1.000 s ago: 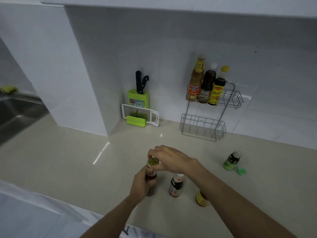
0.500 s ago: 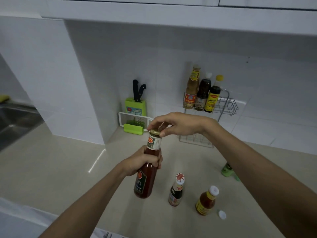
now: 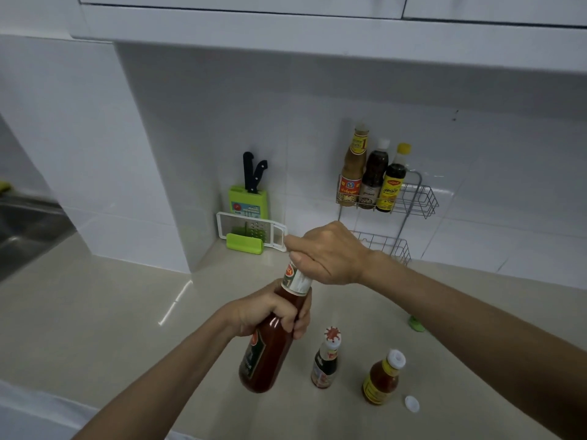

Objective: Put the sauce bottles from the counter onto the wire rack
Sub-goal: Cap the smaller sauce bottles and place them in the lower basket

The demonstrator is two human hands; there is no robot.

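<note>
A tall red sauce bottle [image 3: 265, 360] is held tilted above the counter. My left hand [image 3: 273, 312] grips its shoulder, and my right hand [image 3: 327, 254] is closed over its cap, hiding it. A small dark bottle with a red-and-white cap [image 3: 325, 360] and a squat orange bottle with a white top [image 3: 382, 377] stand on the counter at the lower right. The wire rack [image 3: 419, 198] stands against the back wall. Its upper shelf carries three bottles [image 3: 371, 176]; the lower shelf [image 3: 386, 246] is partly behind my right hand.
A loose white cap [image 3: 412, 403] lies beside the orange bottle. A green item [image 3: 415, 323] peeks out behind my right forearm. A green knife block [image 3: 249, 198] and a white grater [image 3: 251, 233] sit in the corner. A sink [image 3: 22, 223] is at far left.
The red bottle came up off the counter, held by both hands. My right hand has closed further over the cap.
</note>
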